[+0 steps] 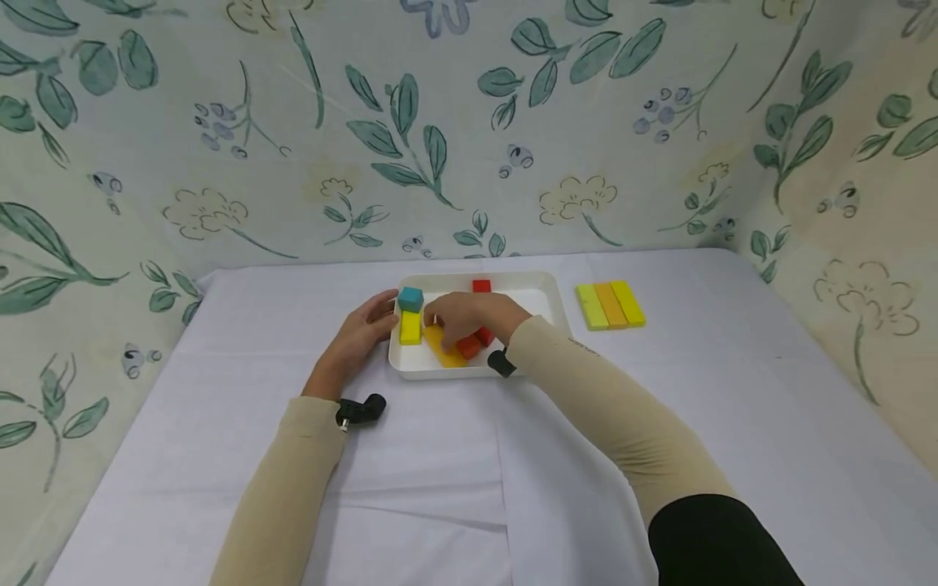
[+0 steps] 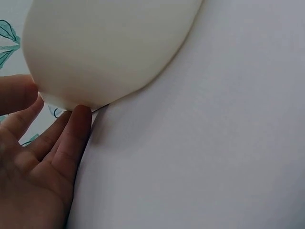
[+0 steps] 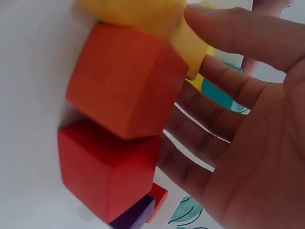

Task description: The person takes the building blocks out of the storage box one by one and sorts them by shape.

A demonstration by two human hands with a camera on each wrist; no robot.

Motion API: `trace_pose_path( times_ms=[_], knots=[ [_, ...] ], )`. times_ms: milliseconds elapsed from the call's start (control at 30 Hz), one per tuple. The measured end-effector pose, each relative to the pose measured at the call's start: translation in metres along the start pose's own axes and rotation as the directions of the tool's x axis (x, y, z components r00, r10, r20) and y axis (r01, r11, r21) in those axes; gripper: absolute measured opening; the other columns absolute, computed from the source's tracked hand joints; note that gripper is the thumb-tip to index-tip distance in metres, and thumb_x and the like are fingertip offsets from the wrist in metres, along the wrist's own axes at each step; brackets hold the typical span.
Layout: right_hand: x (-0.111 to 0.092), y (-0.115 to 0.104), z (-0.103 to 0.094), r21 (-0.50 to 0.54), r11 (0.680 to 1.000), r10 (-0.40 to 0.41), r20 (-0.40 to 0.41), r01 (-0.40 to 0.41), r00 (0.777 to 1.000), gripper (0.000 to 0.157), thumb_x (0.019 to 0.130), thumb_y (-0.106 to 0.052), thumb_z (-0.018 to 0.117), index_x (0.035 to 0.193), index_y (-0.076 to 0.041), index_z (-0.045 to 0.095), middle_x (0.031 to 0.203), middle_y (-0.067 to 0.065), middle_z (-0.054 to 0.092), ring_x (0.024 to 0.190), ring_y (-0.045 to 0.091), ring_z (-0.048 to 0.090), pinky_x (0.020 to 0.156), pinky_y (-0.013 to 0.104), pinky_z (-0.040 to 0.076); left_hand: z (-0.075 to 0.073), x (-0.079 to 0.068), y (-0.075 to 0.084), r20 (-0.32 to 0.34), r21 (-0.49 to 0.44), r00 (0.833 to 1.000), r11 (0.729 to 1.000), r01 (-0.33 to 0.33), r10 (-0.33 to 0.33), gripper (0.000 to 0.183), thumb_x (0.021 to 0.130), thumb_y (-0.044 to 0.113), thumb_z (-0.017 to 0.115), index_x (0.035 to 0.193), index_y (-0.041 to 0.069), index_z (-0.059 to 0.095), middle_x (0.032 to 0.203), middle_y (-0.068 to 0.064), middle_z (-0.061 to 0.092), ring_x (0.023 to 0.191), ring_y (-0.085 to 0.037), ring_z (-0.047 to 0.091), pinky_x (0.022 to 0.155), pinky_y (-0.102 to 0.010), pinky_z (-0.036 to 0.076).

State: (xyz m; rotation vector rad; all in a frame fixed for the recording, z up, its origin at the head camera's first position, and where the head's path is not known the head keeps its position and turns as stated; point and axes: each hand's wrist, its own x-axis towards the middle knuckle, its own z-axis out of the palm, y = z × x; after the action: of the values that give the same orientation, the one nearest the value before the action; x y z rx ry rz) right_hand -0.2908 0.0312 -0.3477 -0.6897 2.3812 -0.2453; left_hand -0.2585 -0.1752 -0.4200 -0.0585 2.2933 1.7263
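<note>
The right hand [image 1: 469,316] pinches the yellow-orange block [image 1: 445,356] between thumb and index finger, the other fingers being slightly apart; this block is inside the white tray [image 1: 529,290], just beside an orange block [image 3: 126,78]; the left hand [image 1: 357,335] touches the tray's left edge with relaxed fingers, near a teal block [image 1: 410,299] and a yellow block [image 1: 410,329].

- Soft, even light filled the head view, leaving pale shadows on the white-covered counter [image 1: 418,472].
- The left wrist view was dimmer and greyer, with a diffuse shadow beside the tray [image 2: 114,43].
- In the right wrist view, the yellow-orange block [image 3: 138,12] looked blurred; the red block [image 3: 86,152] looked crisper.
</note>
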Motion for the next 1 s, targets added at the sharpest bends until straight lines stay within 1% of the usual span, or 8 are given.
trace_pose_path(
  times_ms=[167,233,367,433,567,667,800,1000],
  knots=[
    [-0.004,0.0,0.001,0.026,0.999,-0.027,-0.015,0.028,1.0,0.031,0.09,-0.02,0.071,0.117,-0.019,0.056,0.117,0.003,0.057,0.102,0.02,0.056,0.078,0.026,0.055,0.001,0.0,0.001,0.008,-0.006,1.0,1.0,0.005,-0.005,0.059,0.102,0.026,0.051,0.156,0.033,0.029,0.165,-0.002,0.029,0.148,-0.028,0.035,0.125,-0.048,0.026],
    [-0.004,0.0,0.001,0.043,0.999,-0.025,-0.016,0.026,1.0,0.035,0.09,-0.018,0.071,0.121,-0.019,0.055,0.119,0.004,0.057,0.102,0.02,0.056,0.076,0.026,0.056,0.0,-0.001,0.002,0.014,-0.01,1.0,1.0,0.004,-0.003,0.059,0.102,0.026,0.051,0.156,0.032,0.028,0.165,-0.002,0.028,0.149,-0.028,0.035,0.125,-0.049,0.025],
    [-0.005,-0.002,0.001,0.052,0.999,0.017,0.012,-0.018,1.0,0.057,0.089,-0.017,0.07,0.141,-0.026,0.05,0.137,0.003,0.054,0.11,0.021,0.054,0.082,0.028,0.057,-0.001,-0.003,0.006,0.022,-0.017,1.0,1.0,0.016,-0.015,0.06,0.103,0.025,0.05,0.157,0.031,0.026,0.166,-0.003,0.026,0.151,-0.029,0.031,0.126,-0.048,0.023],
    [-0.005,-0.003,0.002,0.027,0.999,0.035,0.033,-0.036,0.999,0.059,0.088,-0.017,0.07,0.143,-0.029,0.05,0.141,0.002,0.051,0.112,0.02,0.053,0.084,0.028,0.056,-0.001,-0.005,0.01,0.028,-0.02,0.999,1.0,0.022,-0.021,0.06,0.103,0.023,0.049,0.158,0.029,0.025,0.166,-0.005,0.025,0.151,-0.029,0.029,0.126,-0.049,0.022],
    [-0.005,-0.004,0.003,-0.02,0.999,0.045,0.046,-0.044,0.998,0.045,0.086,-0.015,0.074,0.127,-0.026,0.059,0.128,0.0,0.053,0.105,0.019,0.057,0.079,0.025,0.056,0.001,-0.016,0.022,0.035,-0.012,0.999,1.0,0.026,-0.026,0.061,0.102,0.019,0.049,0.158,0.024,0.025,0.166,-0.008,0.025,0.152,-0.031,0.029,0.126,-0.048,0.023],
    [-0.006,-0.003,0.004,-0.009,0.999,0.039,0.032,-0.038,0.999,0.035,0.085,-0.015,0.076,0.114,-0.025,0.058,0.117,0.001,0.055,0.097,0.019,0.059,0.071,0.023,0.054,0.003,-0.023,0.03,0.038,-0.009,0.999,1.0,0.025,-0.024,0.06,0.103,0.018,0.048,0.158,0.022,0.025,0.165,-0.009,0.026,0.151,-0.03,0.03,0.126,-0.047,0.024],
    [-0.009,-0.001,0.003,0.017,1.0,0.018,0.009,-0.018,1.0,0.027,0.087,-0.013,0.073,0.107,-0.023,0.057,0.115,0.002,0.056,0.095,0.02,0.059,0.068,0.024,0.054,0.003,-0.025,0.032,0.041,-0.008,0.999,1.0,0.023,-0.022,0.06,0.103,0.019,0.048,0.158,0.021,0.025,0.165,-0.009,0.026,0.151,-0.031,0.03,0.126,-0.047,0.024],
    [-0.01,0.003,-0.007,0.082,0.989,-0.108,-0.144,0.12,0.984,0.031,0.091,-0.01,0.068,0.12,-0.017,0.061,0.124,0.005,0.06,0.108,0.022,0.056,0.089,0.028,0.058,-0.001,-0.005,0.009,0.02,-0.009,1.0,1.0,0.015,-0.015,0.061,0.102,0.024,0.051,0.157,0.029,0.027,0.165,-0.004,0.028,0.149,-0.029,0.034,0.125,-0.048,0.025]
  ],
)
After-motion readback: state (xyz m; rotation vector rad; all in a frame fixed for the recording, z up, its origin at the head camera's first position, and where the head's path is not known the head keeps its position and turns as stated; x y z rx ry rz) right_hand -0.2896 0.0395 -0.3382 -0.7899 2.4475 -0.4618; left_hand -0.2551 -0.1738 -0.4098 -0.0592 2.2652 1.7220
